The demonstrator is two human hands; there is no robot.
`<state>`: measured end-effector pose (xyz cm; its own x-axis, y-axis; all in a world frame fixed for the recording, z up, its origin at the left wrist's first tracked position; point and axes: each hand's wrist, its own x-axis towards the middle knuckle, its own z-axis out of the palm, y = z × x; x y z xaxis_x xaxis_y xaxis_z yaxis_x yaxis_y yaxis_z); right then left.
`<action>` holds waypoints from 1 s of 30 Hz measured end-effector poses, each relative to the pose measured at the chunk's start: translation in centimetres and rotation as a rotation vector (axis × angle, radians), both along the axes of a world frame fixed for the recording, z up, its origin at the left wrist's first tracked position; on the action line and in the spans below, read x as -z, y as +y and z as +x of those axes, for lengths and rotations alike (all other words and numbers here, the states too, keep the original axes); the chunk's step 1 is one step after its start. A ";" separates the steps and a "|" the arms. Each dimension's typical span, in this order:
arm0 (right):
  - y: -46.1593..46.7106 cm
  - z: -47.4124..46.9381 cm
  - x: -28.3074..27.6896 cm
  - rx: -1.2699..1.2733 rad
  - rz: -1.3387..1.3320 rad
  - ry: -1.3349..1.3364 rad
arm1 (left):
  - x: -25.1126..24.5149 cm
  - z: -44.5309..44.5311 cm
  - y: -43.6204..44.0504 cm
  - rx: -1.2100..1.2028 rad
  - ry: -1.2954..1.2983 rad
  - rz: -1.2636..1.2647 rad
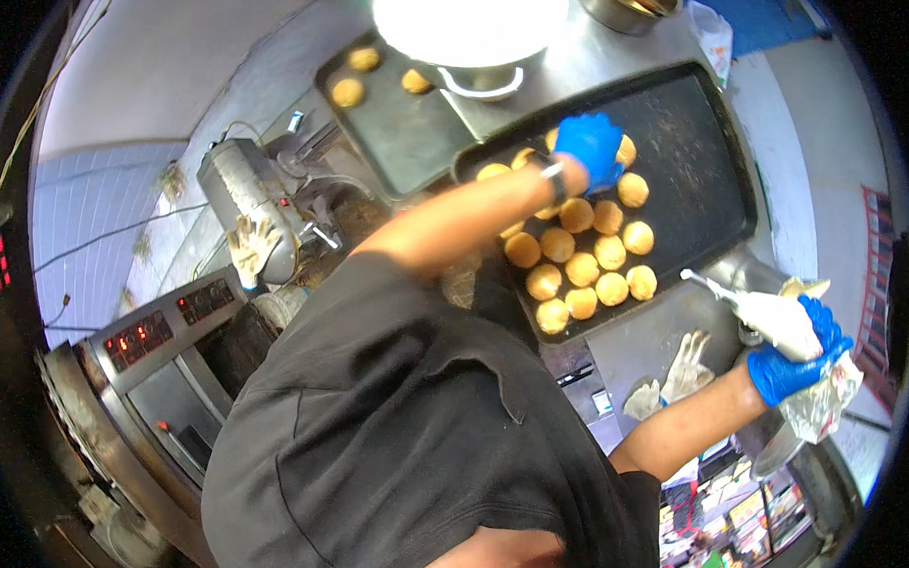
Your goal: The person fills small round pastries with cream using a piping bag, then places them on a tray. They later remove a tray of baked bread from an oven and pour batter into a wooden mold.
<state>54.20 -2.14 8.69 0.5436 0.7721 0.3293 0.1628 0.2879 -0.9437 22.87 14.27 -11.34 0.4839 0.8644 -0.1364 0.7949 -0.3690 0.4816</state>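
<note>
Blue gloves cover both hands. My left hand (593,150) is over the upper part of a large dark baking tray (677,149), among round golden buns (582,269); its fingers are blurred, and whether it holds a bun cannot be seen. The buns sit close together in rows on the tray's left half. At the right, my right hand (797,363) grips a piping bag (780,322) filled with something white, its narrow tip pointing up and left toward the tray's near edge. The bag's crumpled open end hangs below the hand.
A second tray (422,144) with several buns lies beyond, beside a large pot (480,86) under glaring light. A metal bowl (633,16) stands at the top. Work gloves (684,375) lie near my right forearm; another glove (251,247) rests on a metal cylinder. An oven with lit displays (133,340) is at left.
</note>
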 end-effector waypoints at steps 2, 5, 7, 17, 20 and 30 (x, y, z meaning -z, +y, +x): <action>0.2 -1.3 -0.5 -0.108 0.020 -0.031 | -0.4 -8.1 -3.9 -0.150 -0.167 -0.047; 0.9 -4.7 -1.2 0.064 -0.038 -0.094 | 2.9 -22.1 -5.0 -0.477 -0.037 0.012; 2.1 -7.5 -1.3 0.195 -0.025 -0.034 | 7.3 -30.3 -1.4 -0.703 0.047 0.182; 4.3 -17.5 -1.9 0.214 0.029 -0.144 | 22.0 -40.4 7.2 -0.443 0.625 0.300; 5.0 -19.1 -1.9 0.004 0.006 -0.091 | 19.5 -40.4 4.7 -0.605 0.133 0.482; 7.2 -29.2 -3.6 -0.795 0.018 -0.135 | 12.9 -34.1 -16.5 -0.655 -2.025 -0.372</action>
<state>24.99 5.09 12.32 -0.2119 0.9049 0.3693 0.0152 0.3808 -0.9245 -11.22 -2.28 -24.24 -0.1303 0.9851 -0.1119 -0.8193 -0.0434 0.5718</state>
